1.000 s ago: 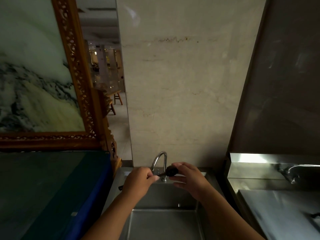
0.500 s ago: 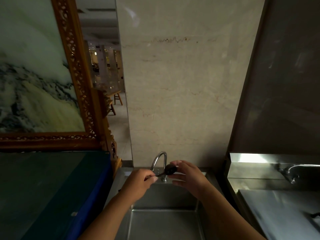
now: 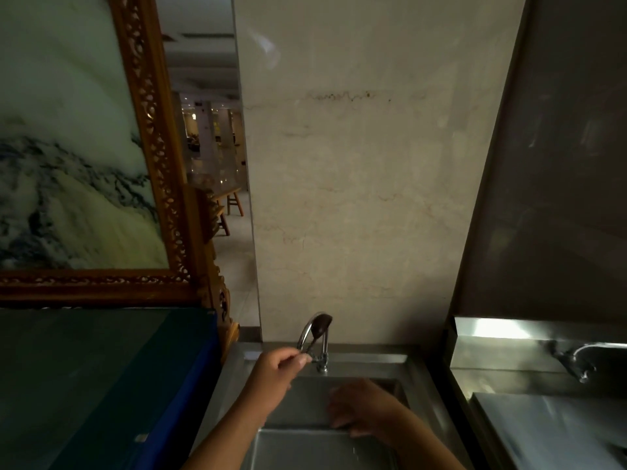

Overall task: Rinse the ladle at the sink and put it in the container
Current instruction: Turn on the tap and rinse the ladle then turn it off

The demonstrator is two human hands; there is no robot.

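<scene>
A small dark ladle stands tilted upward in front of the curved chrome faucet, its bowl near the spout's top. My left hand pinches its thin handle over the back rim of the steel sink. My right hand hangs lower over the basin, blurred, fingers loosely spread and holding nothing. No container shows in the view.
A blue-edged counter lies to the left under a carved wooden frame. A marble wall rises behind the sink. A second steel sink with its own tap sits on the right.
My right hand has let go of the ladle's bowl and dropped toward the basin. My left hand has tipped the ladle upward so its bowl sits high by the spout.
</scene>
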